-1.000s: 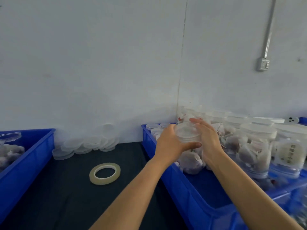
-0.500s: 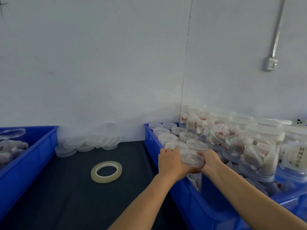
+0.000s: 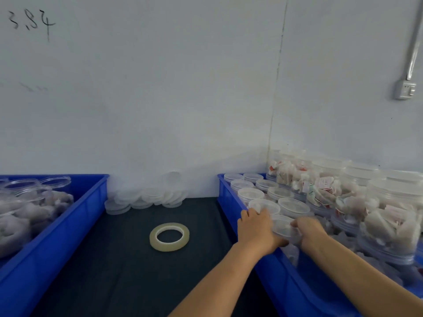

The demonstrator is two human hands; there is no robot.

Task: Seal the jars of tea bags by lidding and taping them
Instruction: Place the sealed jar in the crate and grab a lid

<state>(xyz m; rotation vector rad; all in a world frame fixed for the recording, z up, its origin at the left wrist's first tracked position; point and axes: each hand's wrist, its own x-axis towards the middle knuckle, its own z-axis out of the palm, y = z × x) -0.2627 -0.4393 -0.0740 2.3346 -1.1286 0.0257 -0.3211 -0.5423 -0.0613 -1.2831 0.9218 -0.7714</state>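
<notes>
Head cam: I see both hands at approx 4 o'clock inside the right blue bin (image 3: 270,277). Left hand (image 3: 257,229) & right hand (image 3: 311,232) curl round a lidded jar (image 3: 283,226), one each side, its base down among the other lidded jars (image 3: 290,204). Tape roll (image 3: 169,237) flat on black mat (image 3: 128,266), center. Loose lids (image 3: 146,197) at 12, against wall. Left blue bin (image 3: 57,239) w/ open jars at 9.

Pale wall (image 3: 160,99) corner (socket (image 3: 404,89) right)
</notes>
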